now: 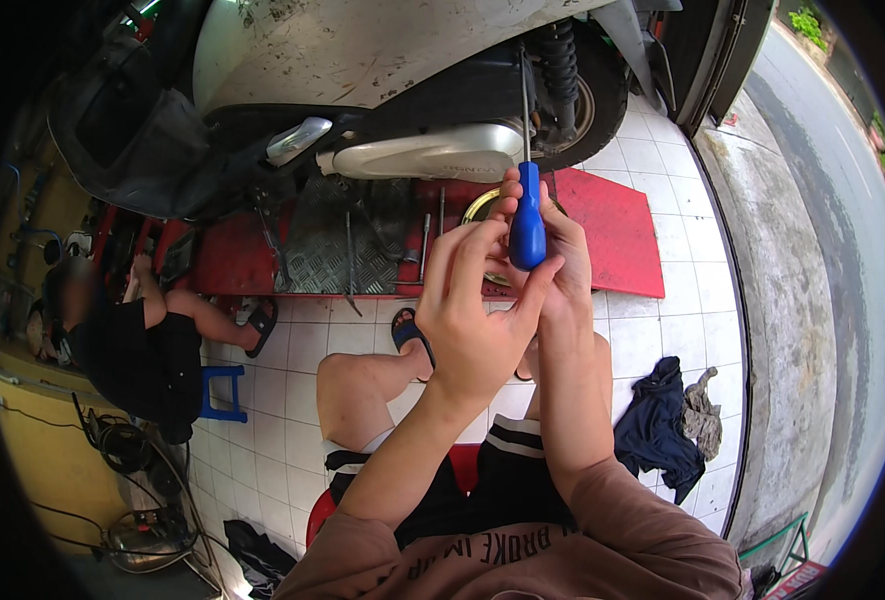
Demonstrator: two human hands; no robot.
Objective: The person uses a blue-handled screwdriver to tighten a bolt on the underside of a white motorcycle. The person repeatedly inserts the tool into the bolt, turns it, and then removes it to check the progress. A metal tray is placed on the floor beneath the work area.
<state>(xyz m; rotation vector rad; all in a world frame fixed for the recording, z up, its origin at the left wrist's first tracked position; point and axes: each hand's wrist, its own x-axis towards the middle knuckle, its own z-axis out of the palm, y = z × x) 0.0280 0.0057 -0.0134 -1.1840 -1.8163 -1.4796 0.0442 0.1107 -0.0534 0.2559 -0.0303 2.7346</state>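
Observation:
A screwdriver [527,232] with a blue handle points away from me, its long metal shaft reaching up toward the scooter's [422,150] rear shock absorber [562,65]. Whether its tip touches anything there is hard to make out. Behind the handle, my right hand [568,262] is closed with its fingers round it. My left hand [470,315] is closed too, fingers curled at the handle's left side and thumb by its butt end. Part of the fingers is hidden where the two hands overlap.
The scooter stands on a red lift platform [612,230] with several tools, among them a wrench [425,247]. A person [127,345] sits at left near a blue stool [224,392]. Dark cloth [654,425] lies on the tiles at right. Hoses [127,440] hang at lower left.

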